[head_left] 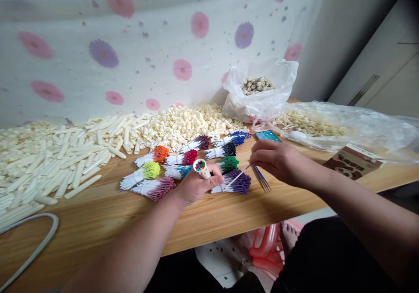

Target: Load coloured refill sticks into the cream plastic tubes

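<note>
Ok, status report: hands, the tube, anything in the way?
Left hand shut on white tube, coloured tips showing in its mouth. Right hand pinching thin sticks. Coloured bundles lie close between both hands.

Showing pink and purple flowers across the far white fabric sheet point(147, 44); glowing orange, red, lime, blue, black, green, purple at tips of bundled thin white sticks point(181, 158).

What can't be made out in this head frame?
Head view:
white tube: body hidden by the left hand gripping it.
thin sticks pinched in right hand: count too fine.
phone: near end behind the right hand.
box: print too small.
grey hoop: cut by left edge.
</note>
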A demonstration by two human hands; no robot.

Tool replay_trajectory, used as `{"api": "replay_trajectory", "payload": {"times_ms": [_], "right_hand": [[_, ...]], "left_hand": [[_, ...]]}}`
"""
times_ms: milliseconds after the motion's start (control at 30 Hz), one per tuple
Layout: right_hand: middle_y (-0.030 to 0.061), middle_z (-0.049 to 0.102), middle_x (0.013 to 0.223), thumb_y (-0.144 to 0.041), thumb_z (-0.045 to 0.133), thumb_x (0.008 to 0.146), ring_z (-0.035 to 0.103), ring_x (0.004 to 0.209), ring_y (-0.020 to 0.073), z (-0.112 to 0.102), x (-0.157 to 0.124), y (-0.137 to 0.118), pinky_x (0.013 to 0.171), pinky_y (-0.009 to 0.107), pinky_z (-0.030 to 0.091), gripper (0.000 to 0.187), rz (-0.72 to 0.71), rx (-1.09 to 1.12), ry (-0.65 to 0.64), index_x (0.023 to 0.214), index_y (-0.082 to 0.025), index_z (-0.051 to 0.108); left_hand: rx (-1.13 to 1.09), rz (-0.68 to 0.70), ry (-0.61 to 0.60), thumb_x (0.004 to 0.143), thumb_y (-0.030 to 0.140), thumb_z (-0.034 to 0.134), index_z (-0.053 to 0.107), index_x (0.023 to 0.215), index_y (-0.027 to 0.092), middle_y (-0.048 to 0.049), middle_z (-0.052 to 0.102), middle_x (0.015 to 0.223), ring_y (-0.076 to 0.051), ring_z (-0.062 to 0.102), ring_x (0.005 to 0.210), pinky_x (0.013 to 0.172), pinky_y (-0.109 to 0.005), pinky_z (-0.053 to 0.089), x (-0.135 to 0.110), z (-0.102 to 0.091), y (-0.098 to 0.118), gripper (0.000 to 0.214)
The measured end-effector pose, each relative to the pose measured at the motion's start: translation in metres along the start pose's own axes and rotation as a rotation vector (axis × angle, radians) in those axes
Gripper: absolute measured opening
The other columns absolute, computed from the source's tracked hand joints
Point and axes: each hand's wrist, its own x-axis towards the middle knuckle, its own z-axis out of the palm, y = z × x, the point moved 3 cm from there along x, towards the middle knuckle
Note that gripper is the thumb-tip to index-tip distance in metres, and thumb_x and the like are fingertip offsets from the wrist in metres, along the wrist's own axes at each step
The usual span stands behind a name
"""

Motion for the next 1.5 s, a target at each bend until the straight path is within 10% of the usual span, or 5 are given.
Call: {"api": "replay_trajectory", "payload": {"times_ms": [233,500,833,1133,1500], "right_hand": [[0.0086,0.06,0.089,-0.015,0.048,0.09,0.057,0.077,0.0144,0.017,0.016,-0.024,0.07,0.026,0.046,0.017,0.007,0.185,-0.008,0.087,-0.015,0.065],[0.0044,0.069,0.081,-0.024,0.058,0.081,0.064,0.072,0.0146,0.038,0.023,-0.001,0.065,0.025,0.05,0.018,0.352,0.61,0.045,0.095,-0.015,0.065],[0.0095,0.071,0.087,-0.021,0.047,0.091,0.064,0.074,0.0161,0.038,0.028,-0.022,0.067,0.026,0.05,0.024,0.101,0.272,0.193,0.1,-0.015,0.068],[0.0079,0.069,0.084,-0.019,0.057,0.087,0.064,0.078,0.0131,0.032,0.031,-0.021,0.07,0.024,0.051,0.013,-0.108,0.716,0.112,0.093,-0.013,0.068],[0.0063,0.067,0.081,-0.023,0.058,0.088,0.062,0.077,0.0123,0.029,0.033,-0.039,0.071,0.024,0.05,0.011,-0.151,0.716,0.134,0.092,-0.015,0.065]], "left_hand": [[0.128,-0.118,0.073,0.076,0.033,0.064,0.063,0.065,0.014,-0.0016,0.061,0.063,-0.013,0.052,0.061,0.059,-0.025,0.04,-0.001,0.017,0.004,0.021],[0.104,-0.031,0.204,0.078,0.026,0.06,0.058,0.059,0.015,0.0011,0.056,0.059,-0.01,0.048,0.057,0.056,-0.024,0.037,0.0,0.006,0.003,0.023],[0.017,-0.038,0.212,0.081,0.032,0.058,0.058,0.061,0.014,0.0005,0.055,0.059,-0.007,0.044,0.049,0.048,-0.021,0.034,-0.001,0.005,-0.002,0.027],[-0.299,-0.124,-0.018,0.075,0.042,0.067,0.065,0.075,0.012,-0.0014,0.059,0.06,-0.008,0.048,0.049,0.045,-0.02,0.035,-0.006,0.01,-0.003,0.03],[-0.366,-0.103,-0.201,0.073,0.044,0.068,0.067,0.07,0.012,-0.0012,0.056,0.053,-0.008,0.045,0.047,0.046,-0.022,0.031,-0.009,0.009,0.009,0.032]]}}
